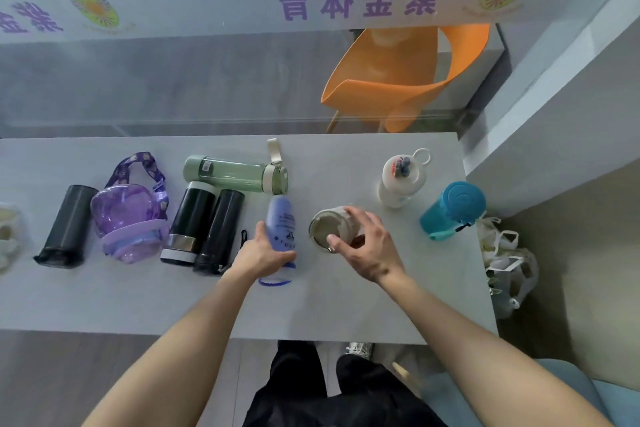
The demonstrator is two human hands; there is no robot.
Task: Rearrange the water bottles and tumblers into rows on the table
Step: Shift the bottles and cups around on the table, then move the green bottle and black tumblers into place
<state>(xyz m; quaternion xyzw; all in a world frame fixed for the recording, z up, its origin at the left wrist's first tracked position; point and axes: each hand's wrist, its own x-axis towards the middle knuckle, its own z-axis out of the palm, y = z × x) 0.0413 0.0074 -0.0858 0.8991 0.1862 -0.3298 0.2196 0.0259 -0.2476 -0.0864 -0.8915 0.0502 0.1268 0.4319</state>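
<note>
Here, nearest the camera, both bare forearms reach out over the grey table (104, 298). The left hand (261, 255) is wrapped around the lower part of a lavender bottle (282, 224) that lies on its side, fingers curled over its body and the thumb on the near side. The right hand (365, 243) sits over a beige tumbler (327, 229), fingers spread around its rim and side in a loose, half-open grasp; whether the tumbler is lifted off the table cannot be told.

Left of the lavender bottle, two black flasks (204, 224) lie side by side, touching each other. Further left lies a purple jug (130, 222) with a patterned strap, and beside it another black flask (67, 227).

Beyond the two flasks, a long green bottle (235, 173) lies crosswise, its cap end pointing right with a beige loop sticking out toward the far edge.

To the right, a teal bottle (453, 210) is near the table's right edge, and a white bottle (401, 180) with a ring handle stands upright just behind and left of it.

Past the table's far edge an orange chair (398, 76) shows through glass.
</note>
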